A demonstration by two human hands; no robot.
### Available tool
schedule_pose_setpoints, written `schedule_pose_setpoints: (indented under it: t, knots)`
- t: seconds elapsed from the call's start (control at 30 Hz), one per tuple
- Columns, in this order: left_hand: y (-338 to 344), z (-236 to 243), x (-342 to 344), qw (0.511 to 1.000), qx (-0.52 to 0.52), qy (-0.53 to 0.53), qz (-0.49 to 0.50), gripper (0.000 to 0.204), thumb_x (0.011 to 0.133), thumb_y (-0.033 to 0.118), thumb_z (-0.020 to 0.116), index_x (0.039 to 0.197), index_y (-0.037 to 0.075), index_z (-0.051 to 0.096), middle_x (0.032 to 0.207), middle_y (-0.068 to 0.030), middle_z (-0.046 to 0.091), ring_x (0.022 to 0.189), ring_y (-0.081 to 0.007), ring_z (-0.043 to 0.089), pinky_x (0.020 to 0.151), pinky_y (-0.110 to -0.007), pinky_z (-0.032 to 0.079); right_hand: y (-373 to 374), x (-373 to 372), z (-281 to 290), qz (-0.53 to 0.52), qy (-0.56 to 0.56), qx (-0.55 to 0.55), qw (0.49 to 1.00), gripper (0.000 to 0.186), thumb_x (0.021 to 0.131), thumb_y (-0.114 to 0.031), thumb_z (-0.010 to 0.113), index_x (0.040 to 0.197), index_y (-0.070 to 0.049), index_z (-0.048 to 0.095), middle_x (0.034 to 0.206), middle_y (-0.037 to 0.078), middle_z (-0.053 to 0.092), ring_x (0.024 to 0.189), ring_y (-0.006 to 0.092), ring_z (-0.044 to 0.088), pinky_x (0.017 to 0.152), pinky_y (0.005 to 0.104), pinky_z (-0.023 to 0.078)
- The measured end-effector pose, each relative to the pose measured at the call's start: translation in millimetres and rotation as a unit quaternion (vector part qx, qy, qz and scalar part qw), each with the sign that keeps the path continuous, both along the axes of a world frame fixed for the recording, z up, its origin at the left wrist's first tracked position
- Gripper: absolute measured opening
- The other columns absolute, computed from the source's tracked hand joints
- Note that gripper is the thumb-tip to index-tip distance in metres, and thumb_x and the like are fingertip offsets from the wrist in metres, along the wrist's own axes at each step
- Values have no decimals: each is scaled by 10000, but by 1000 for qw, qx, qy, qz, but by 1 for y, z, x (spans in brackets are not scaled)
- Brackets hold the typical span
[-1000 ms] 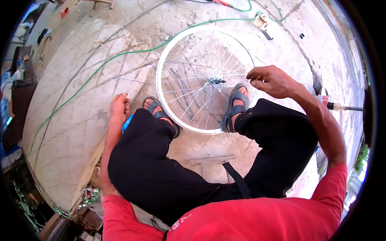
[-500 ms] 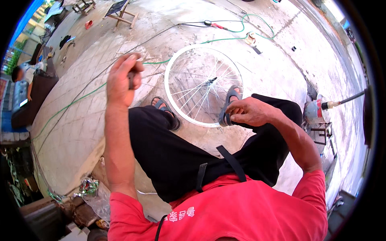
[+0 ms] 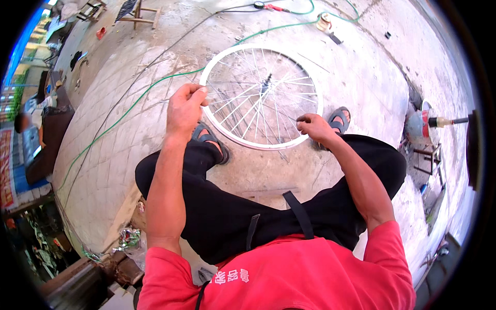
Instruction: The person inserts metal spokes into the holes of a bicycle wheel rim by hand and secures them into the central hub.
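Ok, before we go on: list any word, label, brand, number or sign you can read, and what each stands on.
Red shirt: a short row of white characters on the chest; I won't copy the wording.
Banner at the far left: large lettering, blurred, unreadable.
Round dial on the line: any markings too small to read.
White wheel rim: no lettering I can make out.

A wooden stool (image 3: 126, 10) stands on pale concrete floor (image 3: 361, 77).

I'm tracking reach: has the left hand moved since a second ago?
Yes: judged against the green hose, the left hand has moved forward and right, toward the wheel.
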State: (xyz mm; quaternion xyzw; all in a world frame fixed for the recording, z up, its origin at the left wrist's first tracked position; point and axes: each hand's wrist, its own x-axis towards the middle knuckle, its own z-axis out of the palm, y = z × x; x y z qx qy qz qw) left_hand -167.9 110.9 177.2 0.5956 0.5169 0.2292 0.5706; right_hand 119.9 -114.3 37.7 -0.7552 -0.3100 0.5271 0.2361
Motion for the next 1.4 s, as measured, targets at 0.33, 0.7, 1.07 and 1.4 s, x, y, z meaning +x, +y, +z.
schedule_pose_setpoints:
  t: [0.33,0.7,1.07,1.4]
  knots:
    - [15,-4,4,999,23,39,12,230,986,203,643,1074,-9,659,778,-29,624,509,-34,432,441,-228,307,-43,22,-178,-292,-97,-170,936,730,869,-547,682,1346,-6,566,1263,213,675,1168,383,645,974,454,513]
    - [10,-10,-3,995,79,62,-22,217,966,178,662,1062,-15,676,820,-19,638,633,-52,497,570,-235,399,-4,24,-143,-501,171,42,847,310,889,-214,772,1096,-72,590,868,45,659,776,179,675,676,329,553]
    - [13,-20,-18,990,125,57,-19,267,916,225,695,1025,-18,714,849,-90,729,790,-148,660,739,-309,517,86,4,20,-442,217,303,816,247,872,-53,692,1063,-57,536,998,93,640,868,186,658,722,328,602]
    - [5,-12,-22,984,146,97,-20,319,894,285,700,1009,-12,717,853,-122,737,797,-213,689,762,-356,537,71,-10,109,-207,123,320,916,167,828,-45,662,970,-32,576,1006,106,633,798,147,618,624,294,508]
